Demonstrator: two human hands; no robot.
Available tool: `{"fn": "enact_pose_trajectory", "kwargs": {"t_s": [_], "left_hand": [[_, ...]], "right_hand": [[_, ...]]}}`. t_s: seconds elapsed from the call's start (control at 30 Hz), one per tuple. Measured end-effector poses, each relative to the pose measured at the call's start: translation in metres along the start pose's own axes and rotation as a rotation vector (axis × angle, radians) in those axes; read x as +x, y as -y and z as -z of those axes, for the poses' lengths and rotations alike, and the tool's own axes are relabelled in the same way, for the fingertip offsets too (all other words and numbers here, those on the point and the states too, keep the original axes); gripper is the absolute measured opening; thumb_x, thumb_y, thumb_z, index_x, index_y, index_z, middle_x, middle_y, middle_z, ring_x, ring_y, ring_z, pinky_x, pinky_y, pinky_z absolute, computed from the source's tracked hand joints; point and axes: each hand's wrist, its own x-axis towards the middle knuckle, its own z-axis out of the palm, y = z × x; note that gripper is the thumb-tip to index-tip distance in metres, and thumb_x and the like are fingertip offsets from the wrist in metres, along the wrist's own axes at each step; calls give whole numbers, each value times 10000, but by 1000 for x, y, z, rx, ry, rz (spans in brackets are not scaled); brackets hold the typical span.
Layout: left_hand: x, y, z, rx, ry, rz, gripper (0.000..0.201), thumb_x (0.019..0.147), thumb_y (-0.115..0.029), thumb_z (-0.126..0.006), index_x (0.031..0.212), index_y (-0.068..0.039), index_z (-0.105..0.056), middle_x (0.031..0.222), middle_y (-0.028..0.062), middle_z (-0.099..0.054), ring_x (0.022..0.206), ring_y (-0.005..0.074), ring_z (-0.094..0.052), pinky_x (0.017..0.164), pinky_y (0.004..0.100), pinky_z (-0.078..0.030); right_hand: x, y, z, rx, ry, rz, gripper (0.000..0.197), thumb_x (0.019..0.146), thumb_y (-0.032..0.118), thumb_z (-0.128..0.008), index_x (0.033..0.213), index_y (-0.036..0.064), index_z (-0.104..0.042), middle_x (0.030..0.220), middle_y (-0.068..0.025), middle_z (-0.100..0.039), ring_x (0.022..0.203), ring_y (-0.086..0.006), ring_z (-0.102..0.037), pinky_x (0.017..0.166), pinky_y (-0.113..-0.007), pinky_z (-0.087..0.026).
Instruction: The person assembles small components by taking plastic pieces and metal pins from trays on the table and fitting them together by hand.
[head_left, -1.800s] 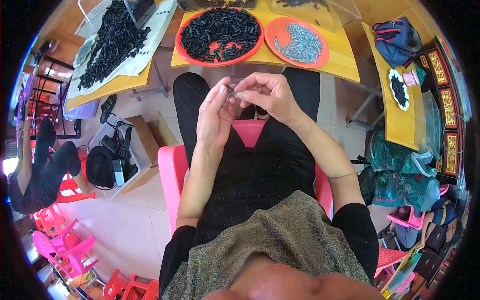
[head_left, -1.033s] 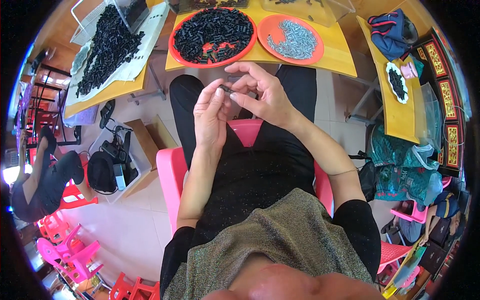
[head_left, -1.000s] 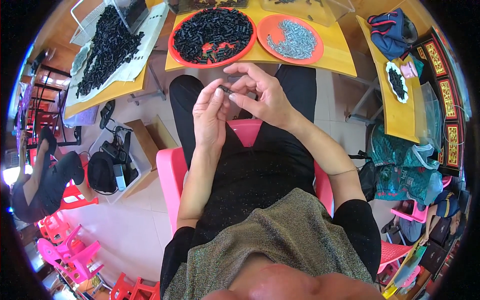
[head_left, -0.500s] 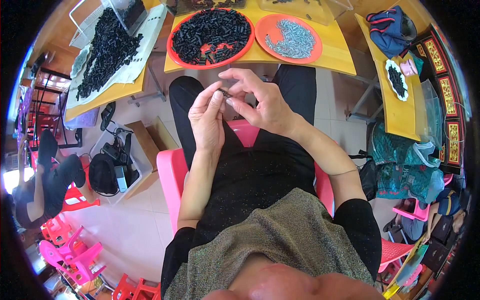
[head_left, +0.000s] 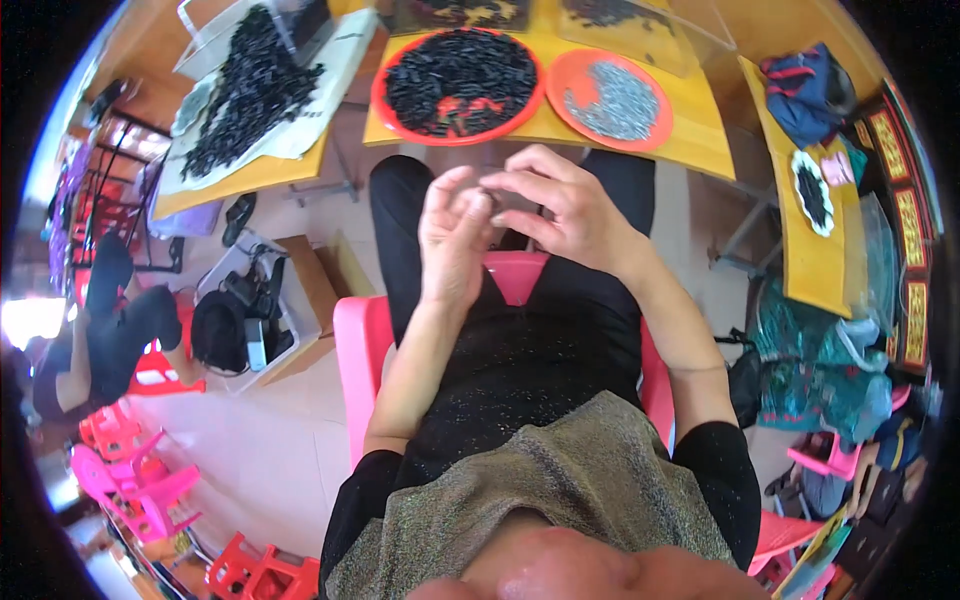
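My left hand (head_left: 452, 240) and my right hand (head_left: 560, 210) meet above my lap, fingertips together on a small dark part (head_left: 487, 200) that is mostly hidden between them. I sit on a pink plastic chair (head_left: 515, 280). In front of my knees a yellow table (head_left: 560, 120) carries a red round tray of small black parts (head_left: 458, 72) and an orange plate of small silvery parts (head_left: 615, 98).
A second table at the left holds a heap of black parts on white sheets (head_left: 250, 90). A box with a dark bag (head_left: 235, 325) stands on the floor at the left. Another person in dark clothes (head_left: 110, 330) sits at far left. Pink stools (head_left: 135, 480) and bags (head_left: 820, 370) lie around.
Both hands have drifted slightly down and closer to my body while staying pinched together on the small part. The trays have shifted up in the view.
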Motion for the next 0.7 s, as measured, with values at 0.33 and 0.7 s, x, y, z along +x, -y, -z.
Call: {"fn": "enact_pose_trajectory", "kwargs": {"t_s": [0.33, 0.7], "left_hand": [[1, 3, 2, -35, 42, 173, 336, 885, -73, -617, 1190, -94, -479, 847, 13, -629, 643, 27, -502, 561, 164, -383], [1, -1, 4, 170, 201, 284, 242, 963, -244, -513, 882, -51, -635, 791, -7, -630, 651, 47, -546, 621, 193, -435]], "right_hand": [[5, 4, 11, -51, 86, 43, 351, 700, 164, -741, 993, 29, -602, 970, -114, -567, 878, -294, -573, 759, -368, -464], [12, 11, 13, -153, 80, 88, 345, 656, 170, -753, 951, 52, -618, 887, -85, -593, 816, -267, -584, 711, -351, -433]]}}
